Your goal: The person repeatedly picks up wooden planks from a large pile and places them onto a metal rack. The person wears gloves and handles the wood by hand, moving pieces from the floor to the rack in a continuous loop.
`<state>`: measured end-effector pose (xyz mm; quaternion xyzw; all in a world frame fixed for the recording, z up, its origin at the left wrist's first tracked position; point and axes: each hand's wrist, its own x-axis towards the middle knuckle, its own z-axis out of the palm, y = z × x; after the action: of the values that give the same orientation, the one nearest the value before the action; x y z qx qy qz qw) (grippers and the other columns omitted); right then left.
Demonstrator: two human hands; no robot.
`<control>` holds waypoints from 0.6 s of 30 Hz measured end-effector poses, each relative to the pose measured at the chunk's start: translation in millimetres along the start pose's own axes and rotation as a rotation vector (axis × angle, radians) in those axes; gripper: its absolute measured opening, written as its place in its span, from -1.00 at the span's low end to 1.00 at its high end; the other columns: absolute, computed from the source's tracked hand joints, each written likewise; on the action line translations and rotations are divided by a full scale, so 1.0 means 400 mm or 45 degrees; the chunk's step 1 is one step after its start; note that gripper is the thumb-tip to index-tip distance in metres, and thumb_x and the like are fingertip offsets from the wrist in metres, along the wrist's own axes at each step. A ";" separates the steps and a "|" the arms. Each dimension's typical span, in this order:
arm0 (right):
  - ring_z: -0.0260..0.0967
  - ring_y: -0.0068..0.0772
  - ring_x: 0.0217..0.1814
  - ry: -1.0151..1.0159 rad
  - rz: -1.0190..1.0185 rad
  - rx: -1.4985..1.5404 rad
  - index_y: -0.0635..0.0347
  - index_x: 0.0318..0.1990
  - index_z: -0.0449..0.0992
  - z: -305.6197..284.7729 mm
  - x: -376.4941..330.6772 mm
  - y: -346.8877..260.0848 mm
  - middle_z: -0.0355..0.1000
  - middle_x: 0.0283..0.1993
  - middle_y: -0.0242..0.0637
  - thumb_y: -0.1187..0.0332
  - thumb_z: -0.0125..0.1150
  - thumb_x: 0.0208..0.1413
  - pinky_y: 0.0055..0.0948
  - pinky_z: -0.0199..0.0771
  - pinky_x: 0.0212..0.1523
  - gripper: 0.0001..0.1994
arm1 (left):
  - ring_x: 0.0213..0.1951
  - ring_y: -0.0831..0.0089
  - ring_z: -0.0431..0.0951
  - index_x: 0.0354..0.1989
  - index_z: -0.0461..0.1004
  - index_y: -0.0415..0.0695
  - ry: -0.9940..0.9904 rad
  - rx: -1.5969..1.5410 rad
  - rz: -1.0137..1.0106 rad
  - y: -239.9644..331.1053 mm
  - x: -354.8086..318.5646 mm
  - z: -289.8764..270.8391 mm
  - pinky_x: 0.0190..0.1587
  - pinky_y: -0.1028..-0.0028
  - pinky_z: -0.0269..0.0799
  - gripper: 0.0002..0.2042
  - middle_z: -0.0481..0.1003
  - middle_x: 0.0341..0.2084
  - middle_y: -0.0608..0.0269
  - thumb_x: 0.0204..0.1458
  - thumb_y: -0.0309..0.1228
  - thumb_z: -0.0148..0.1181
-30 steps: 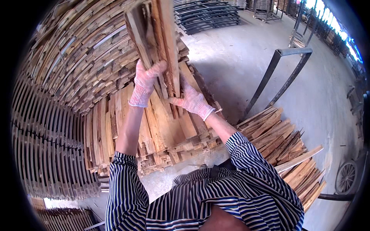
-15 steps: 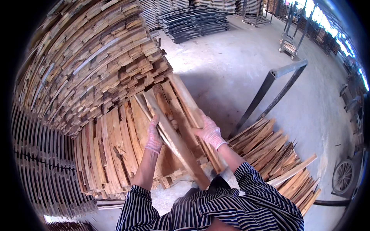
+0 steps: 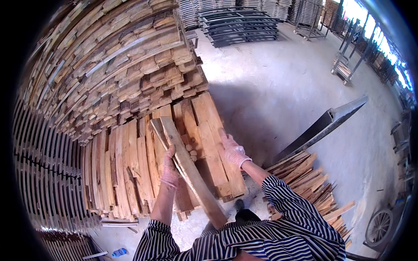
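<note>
Right now my left hand (image 3: 169, 167), in a pale work glove, is wrapped around a couple of long wooden slats (image 3: 189, 169), fingers curled over their left edge about halfway along. These slats run at a slant from the top of the low stack of boards (image 3: 130, 169) down toward my chest, their lower end just above my striped shirt (image 3: 265, 235). They lie across the stack rather than flat in line with it.

My right hand (image 3: 234, 151), also gloved, rests flat on the right-hand boards of the same stack, fingers spread and loose, gripping nothing. It sits just beside the held slats but apart from them.

Behind the low stack rises a tall pile of wood (image 3: 117, 65), its board ends facing me in rough rows. To my left stand racks of thin curved slats (image 3: 43, 174). On the concrete floor (image 3: 283, 87) to my right lies a loose heap of offcuts (image 3: 313, 187), with a dark metal frame (image 3: 322, 126) leaning over it. Farther back are flat dark pallets (image 3: 241, 28). A wheel (image 3: 379, 226) shows at the lower right edge, and a small blue object (image 3: 118, 252) lies on the floor near my left elbow; I cannot tell what it is.
</note>
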<state>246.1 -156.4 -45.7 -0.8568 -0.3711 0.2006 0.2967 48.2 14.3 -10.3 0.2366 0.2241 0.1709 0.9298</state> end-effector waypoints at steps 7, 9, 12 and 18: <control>0.19 0.27 0.49 0.262 -0.209 0.189 0.29 0.55 -0.08 -0.095 0.161 0.191 0.14 0.48 0.29 0.03 0.02 0.33 -0.06 0.17 0.48 -0.21 | -0.18 0.00 0.66 0.13 0.48 -0.21 0.010 -0.080 -0.132 0.003 0.035 -0.018 -0.06 0.10 0.66 -0.50 0.62 -0.16 -0.01 0.19 -0.05 0.27; 0.28 0.24 0.42 0.536 0.134 0.547 0.29 0.55 -0.06 -0.111 0.167 0.179 0.20 0.44 0.30 0.02 0.04 0.33 -0.08 0.14 0.49 -0.20 | -0.17 0.02 0.66 0.13 0.47 -0.24 0.038 -0.083 -0.074 0.003 0.013 -0.029 -0.04 0.10 0.66 -0.48 0.61 -0.15 -0.01 0.20 -0.05 0.25; 0.15 0.16 0.50 0.050 -0.182 -0.454 0.18 0.60 -0.16 0.053 0.318 0.236 0.05 0.55 0.13 -0.13 -0.12 0.39 -0.13 0.05 0.53 -0.18 | -0.16 0.00 0.64 0.15 0.48 -0.15 -0.015 -0.029 -0.042 -0.003 0.029 0.030 -0.08 0.11 0.66 -0.50 0.61 -0.16 -0.03 0.21 -0.02 0.28; -0.19 0.22 0.67 0.247 0.154 0.272 0.13 0.61 -0.23 0.007 0.199 0.094 -0.19 0.67 0.05 -0.22 -0.11 0.37 -0.09 -0.11 0.59 -0.12 | -0.25 0.07 0.66 0.10 0.51 -0.18 0.050 -0.075 -0.091 -0.011 0.091 0.006 -0.18 0.13 0.67 -0.50 0.63 -0.25 0.03 0.29 0.04 0.17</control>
<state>315.1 -115.9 -82.2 -0.8565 -0.2649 0.1725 0.4080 81.1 25.2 -23.2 0.1976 0.2454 0.1489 0.9373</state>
